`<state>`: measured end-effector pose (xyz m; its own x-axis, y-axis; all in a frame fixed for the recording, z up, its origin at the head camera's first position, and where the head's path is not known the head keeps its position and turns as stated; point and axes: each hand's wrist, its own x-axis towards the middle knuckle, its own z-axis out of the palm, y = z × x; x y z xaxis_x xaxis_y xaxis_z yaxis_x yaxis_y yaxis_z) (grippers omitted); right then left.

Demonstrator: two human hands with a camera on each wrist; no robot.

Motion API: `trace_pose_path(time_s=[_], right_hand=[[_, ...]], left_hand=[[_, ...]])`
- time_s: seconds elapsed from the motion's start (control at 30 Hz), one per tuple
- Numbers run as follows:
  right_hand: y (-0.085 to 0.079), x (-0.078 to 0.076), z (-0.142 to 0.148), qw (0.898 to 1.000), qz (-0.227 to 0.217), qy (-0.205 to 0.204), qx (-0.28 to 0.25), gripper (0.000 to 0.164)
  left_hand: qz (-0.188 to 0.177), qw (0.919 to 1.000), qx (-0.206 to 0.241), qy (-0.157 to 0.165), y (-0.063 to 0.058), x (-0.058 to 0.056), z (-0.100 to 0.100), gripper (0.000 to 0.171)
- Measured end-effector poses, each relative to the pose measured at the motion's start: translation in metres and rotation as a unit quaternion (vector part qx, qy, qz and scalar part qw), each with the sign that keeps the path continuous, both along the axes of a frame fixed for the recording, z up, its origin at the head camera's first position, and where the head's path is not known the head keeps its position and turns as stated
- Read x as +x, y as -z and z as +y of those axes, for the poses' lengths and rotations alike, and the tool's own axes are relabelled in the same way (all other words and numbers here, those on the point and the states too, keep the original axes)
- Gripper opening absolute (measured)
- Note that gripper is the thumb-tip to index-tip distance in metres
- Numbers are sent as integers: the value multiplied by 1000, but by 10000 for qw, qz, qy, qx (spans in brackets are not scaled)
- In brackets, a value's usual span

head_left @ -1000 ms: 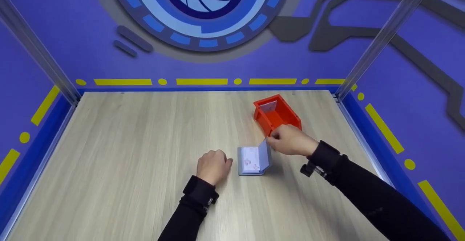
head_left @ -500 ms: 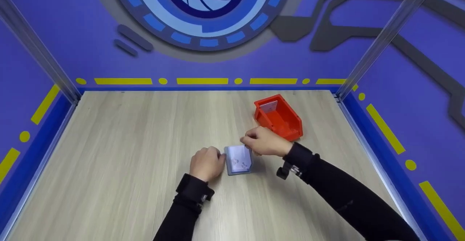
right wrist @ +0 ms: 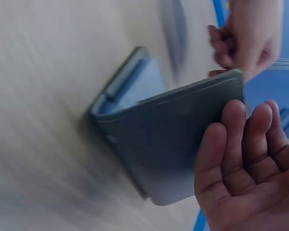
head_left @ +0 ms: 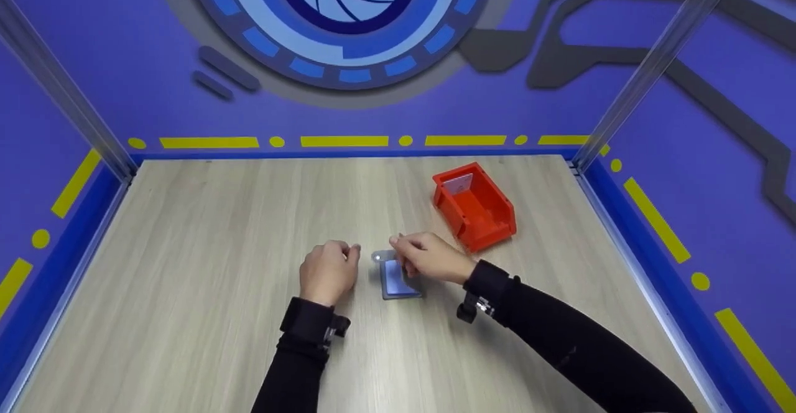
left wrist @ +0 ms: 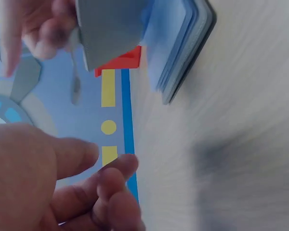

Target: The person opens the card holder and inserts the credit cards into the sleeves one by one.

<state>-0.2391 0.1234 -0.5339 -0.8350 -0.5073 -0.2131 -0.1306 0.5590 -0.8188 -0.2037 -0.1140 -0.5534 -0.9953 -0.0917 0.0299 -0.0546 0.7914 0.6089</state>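
Observation:
A small grey card holder point(head_left: 396, 282) with bluish sleeve pages lies partly open on the table. Its cover point(right wrist: 168, 139) stands raised at an angle over the pages, as the right wrist view shows. My right hand point(head_left: 437, 259) pinches the cover by its free edge; the thumb is hidden behind it in that view. A short strap with a round snap point(head_left: 377, 256) sticks out at the cover's far edge. Left of the card holder is my left hand point(head_left: 328, 274), apart from it, fingers loosely curled around nothing, as the left wrist view point(left wrist: 86, 187) also shows.
An orange-red bin point(head_left: 476, 208) stands behind my right hand, with a white label inside its back wall. The wooden table point(head_left: 236, 232) ends at blue printed walls point(head_left: 348, 117) with yellow marks, and metal posts point(head_left: 659, 71) rise at the corners.
The pages have been turned and the card holder has shifted left. My right hand has moved left, bringing the cover over the pages. My left hand has drawn away to the left.

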Motion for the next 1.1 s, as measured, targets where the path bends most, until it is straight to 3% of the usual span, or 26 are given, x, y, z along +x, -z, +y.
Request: trace_pose_path(time_s=[0.17,0.3,0.47,0.8,0.93,1.1], right_hand=[[21,4,4,9969,260,-128,727,38],[40,9,7,9881,1012,-80,1155,43],[46,14,8,9798,1536,28,1278,47],[38,14,23,9849,976,357,1387,43],[34,13,22,9792,952,697,1650,34],[32,9,12,9730,959,982,1854,26]], left_hand=[[121,9999,48,102,2,1,2,36],[134,9995,-42,275,7,3,10,35],[91,9984,-37,561,10,5,22,27],[-194,9965,-89,809,19,5,30,22],[-288,9958,-78,867,21,5,30,19],[-158,9964,-137,826,24,6,32,23]])
